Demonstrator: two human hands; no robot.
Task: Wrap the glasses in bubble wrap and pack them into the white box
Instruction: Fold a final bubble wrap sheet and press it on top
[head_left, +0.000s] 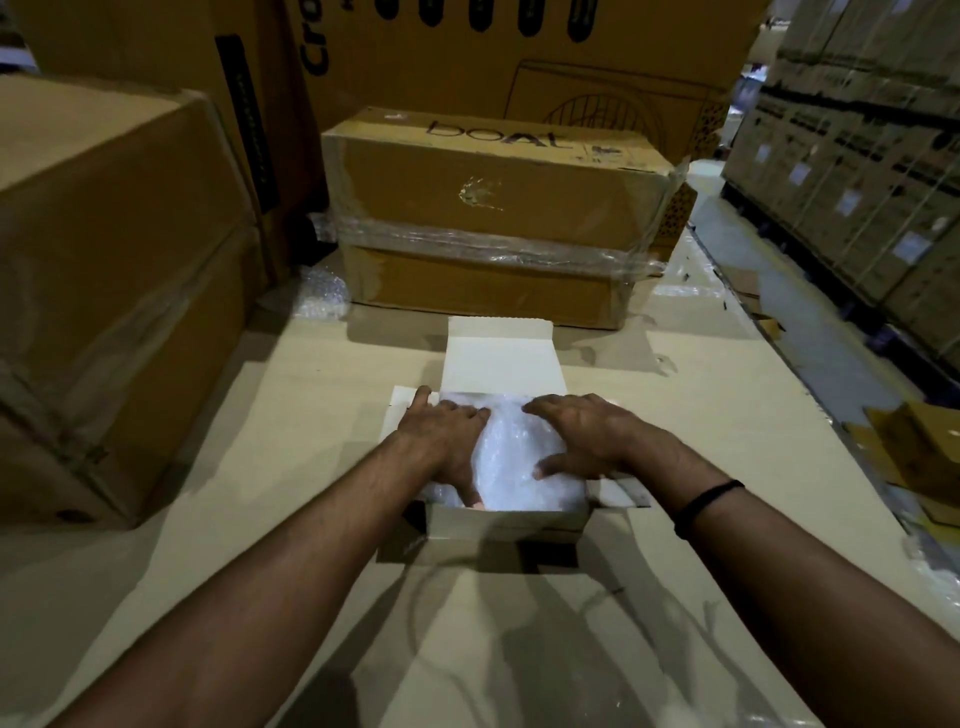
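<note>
There is no real grip at this moment: the left hand (447, 441) and the right hand (587, 436) both lie spread, with fingers mostly straight, and they press from above on the bubble wrap bundle (514, 467) without closing around it. The left thumb reaches down at the near edge of the bundle, and the right thumb rests on its top. The bundle sits inside the white box (504, 522) and fills almost all of it. The glasses themselves I cannot see; I suppose they are inside the wrap. The lid (501, 358) stands open at the far side, and the box rests on the pale worktop (260, 441). A black band (706, 506) is on the right wrist. Behind stands a brown carton (493, 192) bound with clear film, with a loose piece of bubble wrap (322, 296) to its left. To my judgement this is the packing step, nearly finished. The next move asks to push the bundle below the rim evenly and gently, so the lid can fold down.
</note>
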